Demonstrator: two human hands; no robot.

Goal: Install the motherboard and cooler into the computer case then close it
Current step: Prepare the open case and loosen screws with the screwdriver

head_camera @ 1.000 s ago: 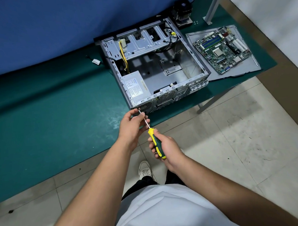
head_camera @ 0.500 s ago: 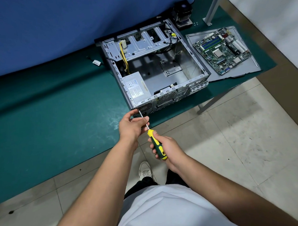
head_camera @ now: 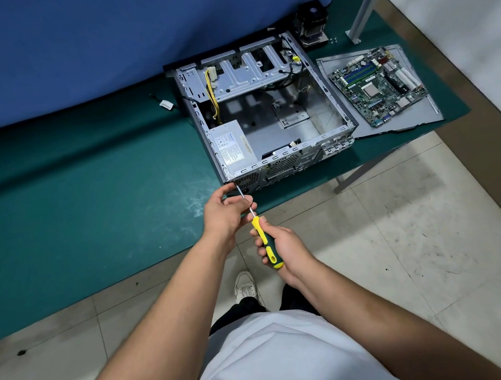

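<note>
The open grey computer case lies on the green table, its power supply at the near left corner. My right hand grips the yellow and green handle of a screwdriver. The shaft runs up to the case's near left corner. My left hand pinches that shaft just behind the tip. The motherboard lies on the grey side panel to the right of the case. The black cooler stands behind the case's far right corner.
A blue cloth rises behind the green table. A white connector on a cable lies left of the case. A metal post stands at the far right. Two small screws lie beside the cooler. My shoe shows on the tiled floor.
Both hands have stayed at the case's near left corner with the screwdriver. The view has shifted slightly; nothing else has moved.
</note>
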